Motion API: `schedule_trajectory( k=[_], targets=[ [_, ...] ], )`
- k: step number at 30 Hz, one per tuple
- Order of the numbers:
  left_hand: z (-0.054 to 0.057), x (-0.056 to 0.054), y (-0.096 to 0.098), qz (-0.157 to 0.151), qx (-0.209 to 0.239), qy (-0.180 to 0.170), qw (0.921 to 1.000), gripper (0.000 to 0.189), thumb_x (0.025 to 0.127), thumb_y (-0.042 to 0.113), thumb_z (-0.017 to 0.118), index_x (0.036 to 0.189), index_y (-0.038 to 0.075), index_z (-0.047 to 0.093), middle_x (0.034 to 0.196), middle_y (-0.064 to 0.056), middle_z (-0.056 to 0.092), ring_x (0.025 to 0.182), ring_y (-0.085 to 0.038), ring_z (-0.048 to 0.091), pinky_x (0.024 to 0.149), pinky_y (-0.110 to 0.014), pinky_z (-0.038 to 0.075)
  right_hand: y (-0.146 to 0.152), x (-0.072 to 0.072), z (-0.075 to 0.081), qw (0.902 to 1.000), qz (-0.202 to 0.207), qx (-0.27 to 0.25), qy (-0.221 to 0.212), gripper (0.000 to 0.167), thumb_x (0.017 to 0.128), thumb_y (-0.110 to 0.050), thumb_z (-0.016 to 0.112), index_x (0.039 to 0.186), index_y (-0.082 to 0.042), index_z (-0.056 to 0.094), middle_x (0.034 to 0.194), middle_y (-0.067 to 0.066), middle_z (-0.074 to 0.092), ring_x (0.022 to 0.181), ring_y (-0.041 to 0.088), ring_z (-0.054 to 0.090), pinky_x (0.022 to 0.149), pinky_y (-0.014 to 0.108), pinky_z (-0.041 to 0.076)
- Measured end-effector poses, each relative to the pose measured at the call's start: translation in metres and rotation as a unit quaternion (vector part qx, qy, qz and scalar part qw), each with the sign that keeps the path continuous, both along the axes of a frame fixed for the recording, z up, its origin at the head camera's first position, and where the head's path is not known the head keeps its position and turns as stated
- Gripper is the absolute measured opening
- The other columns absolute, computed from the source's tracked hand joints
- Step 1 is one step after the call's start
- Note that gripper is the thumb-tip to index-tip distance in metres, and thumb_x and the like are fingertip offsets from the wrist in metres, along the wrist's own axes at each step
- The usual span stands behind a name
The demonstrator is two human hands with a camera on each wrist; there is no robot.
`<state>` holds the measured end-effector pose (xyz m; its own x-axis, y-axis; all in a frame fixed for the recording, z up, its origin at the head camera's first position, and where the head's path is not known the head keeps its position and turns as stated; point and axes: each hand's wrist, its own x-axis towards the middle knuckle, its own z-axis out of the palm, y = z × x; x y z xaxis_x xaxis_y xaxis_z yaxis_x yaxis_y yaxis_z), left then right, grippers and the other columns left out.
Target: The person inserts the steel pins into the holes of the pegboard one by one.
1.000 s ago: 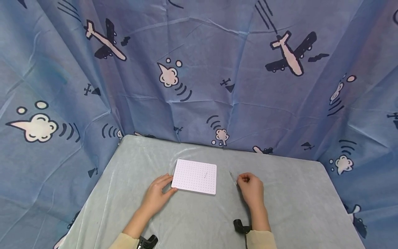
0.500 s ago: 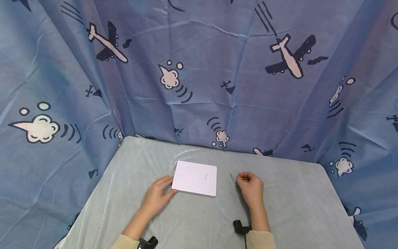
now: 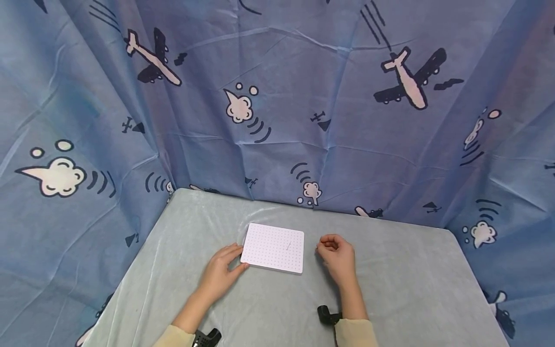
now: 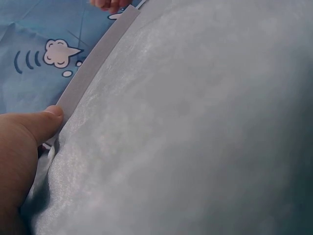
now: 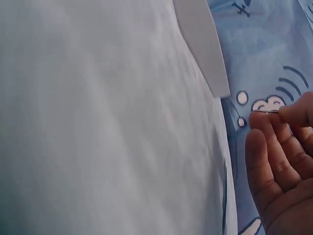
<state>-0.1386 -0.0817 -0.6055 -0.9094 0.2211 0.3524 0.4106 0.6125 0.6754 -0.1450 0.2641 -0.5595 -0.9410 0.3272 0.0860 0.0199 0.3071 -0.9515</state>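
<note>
A white board [image 3: 264,248] with a grid of small dots lies on the table. One thin metal pin [image 3: 288,246] stands out on its right half. My left hand [image 3: 218,274] holds the board's near left corner, with the thumb [image 4: 55,111] on the front side and the other fingers at the left side. To the right of the board is my right hand [image 3: 339,258], raised a little. It pinches a slim metal pin [image 5: 265,111] between thumb and fingertips. The loose pins seen earlier beside this hand are now hidden by it.
A pale grey cloth covers the table [image 3: 412,279]. Behind and at both sides hangs a blue curtain [image 3: 277,120] printed with airplanes and clouds. A black wrist camera [image 3: 328,315] sits by the right sleeve, another [image 3: 208,338] by the left.
My right hand has moved left toward the board with the pin, covering the spot where loose pins lay. The left hand and the board stay in place; the head view shifts slightly.
</note>
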Motion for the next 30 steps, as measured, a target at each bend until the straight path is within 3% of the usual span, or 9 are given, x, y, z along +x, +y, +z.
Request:
schedule_trajectory(
  k=[5, 13, 30],
  targets=[
    [-0.001, -0.001, -0.001, 0.002, -0.006, 0.004, 1.0000, 0.049, 0.088, 0.019, 0.095, 0.131, 0.005, 0.079, 0.136, -0.014, 0.075, 0.136, -0.039, 0.065, 0.119, -0.054, 0.050, -0.015, -0.005, 0.000, 0.9995, 0.030, -0.006, 0.005, 0.011, 0.090, 0.008, 0.077, 0.099, 0.006, 0.072, 0.090, 0.017, 0.072, 0.077, 0.015, 0.066, 0.064, 0.017, 0.057],
    [0.000, -0.001, -0.002, -0.003, -0.004, -0.001, 1.0000, 0.049, 0.088, 0.020, 0.094, 0.132, 0.005, 0.078, 0.136, -0.014, 0.075, 0.136, -0.039, 0.064, 0.119, -0.055, 0.050, -0.035, -0.010, -0.002, 0.9978, 0.062, 0.025, 0.002, 0.010, 0.088, 0.004, 0.080, 0.093, -0.001, 0.073, 0.087, 0.009, 0.071, 0.079, 0.020, 0.065, 0.064, 0.021, 0.057],
    [-0.002, -0.002, -0.003, -0.005, -0.007, -0.004, 1.0000, 0.050, 0.089, 0.019, 0.094, 0.133, 0.003, 0.077, 0.138, -0.016, 0.073, 0.138, -0.039, 0.063, 0.120, -0.054, 0.050, -0.043, -0.012, -0.004, 0.9913, 0.095, 0.090, 0.015, 0.014, 0.088, 0.003, 0.083, 0.088, -0.009, 0.075, 0.085, 0.003, 0.071, 0.078, 0.018, 0.065, 0.068, 0.021, 0.056]
  ],
)
